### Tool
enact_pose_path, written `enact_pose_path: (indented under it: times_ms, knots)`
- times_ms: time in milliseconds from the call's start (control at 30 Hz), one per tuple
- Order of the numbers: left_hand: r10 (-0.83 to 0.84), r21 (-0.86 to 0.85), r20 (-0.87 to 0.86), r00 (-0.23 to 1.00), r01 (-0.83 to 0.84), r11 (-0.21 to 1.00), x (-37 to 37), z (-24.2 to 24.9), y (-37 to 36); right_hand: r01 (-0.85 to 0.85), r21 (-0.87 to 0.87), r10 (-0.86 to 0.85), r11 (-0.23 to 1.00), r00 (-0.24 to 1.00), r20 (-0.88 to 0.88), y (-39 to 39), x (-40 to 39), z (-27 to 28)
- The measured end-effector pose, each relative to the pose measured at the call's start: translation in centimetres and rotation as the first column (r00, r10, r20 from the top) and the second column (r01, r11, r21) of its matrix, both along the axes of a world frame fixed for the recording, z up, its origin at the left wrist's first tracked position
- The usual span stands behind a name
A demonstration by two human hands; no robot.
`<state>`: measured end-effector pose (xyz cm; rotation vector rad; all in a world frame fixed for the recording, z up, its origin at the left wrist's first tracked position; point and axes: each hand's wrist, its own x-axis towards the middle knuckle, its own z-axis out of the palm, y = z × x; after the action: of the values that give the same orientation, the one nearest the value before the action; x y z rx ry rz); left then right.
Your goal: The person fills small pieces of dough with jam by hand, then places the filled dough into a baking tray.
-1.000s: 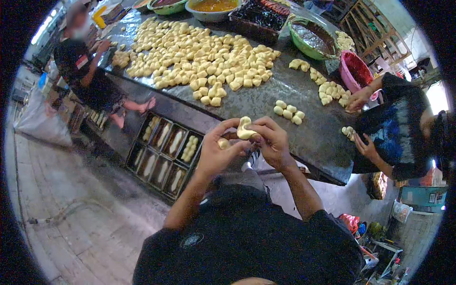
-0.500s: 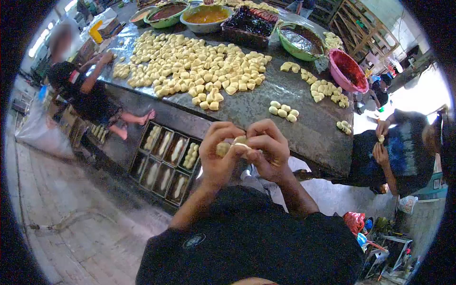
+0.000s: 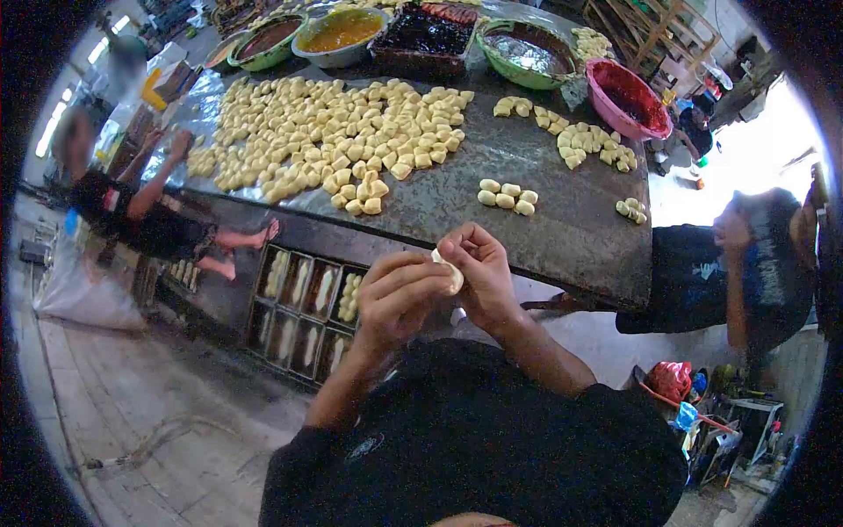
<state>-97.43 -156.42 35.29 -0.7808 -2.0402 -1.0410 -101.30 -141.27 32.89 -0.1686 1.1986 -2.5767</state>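
Just off the table's front edge, a pale piece of dough [image 3: 451,274] is pinched between my two hands. My left hand [image 3: 399,294] has its fingers closed on the dough's left side. My right hand [image 3: 483,277] grips the same piece with thumb and fingers from the right. On the dark table [image 3: 544,237] beyond them lies a small cluster of smooth dough balls [image 3: 507,197]. A large spread of cut dough pieces [image 3: 342,132] covers the table further left. More pieces [image 3: 587,143] sit to the right.
Bowls of filling, such as a green bowl [image 3: 527,57] and a pink bowl [image 3: 628,101], line the far side. Baking tins [image 3: 299,307] stand below left. One person [image 3: 114,198] sits at the left, another [image 3: 746,263] at the right.
My fingers have closed more tightly round the dough, which now shows as a longer pale piece. The view has shifted slightly. The person at the right has raised a hand towards the head.
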Motion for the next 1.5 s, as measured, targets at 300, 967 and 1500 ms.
enact_pose_path:
  times_ms: [300, 967, 1500]
  knots:
    - [-0.129, 0.431, 0.517, 0.846, -0.127, 0.893, -2.3, -0.4, 3.7, 0.331, 0.481, 0.07, 0.812, 0.762, -0.643, 4.4, -1.0, 1.9]
    - [-0.445, 0.551, 0.725, 0.526, -0.055, 0.833, -19.0, -11.9, 15.1, 0.146, 0.821, 0.044, 0.552, 0.978, -0.203, 23.8, -16.7, -15.8]
    - [-0.086, 0.245, 0.461, 0.883, -0.033, 0.969, -12.1, -8.0, 10.5, 0.111, 0.286, -0.14, 0.952, 0.987, 0.084, 9.1, -7.1, -7.4]
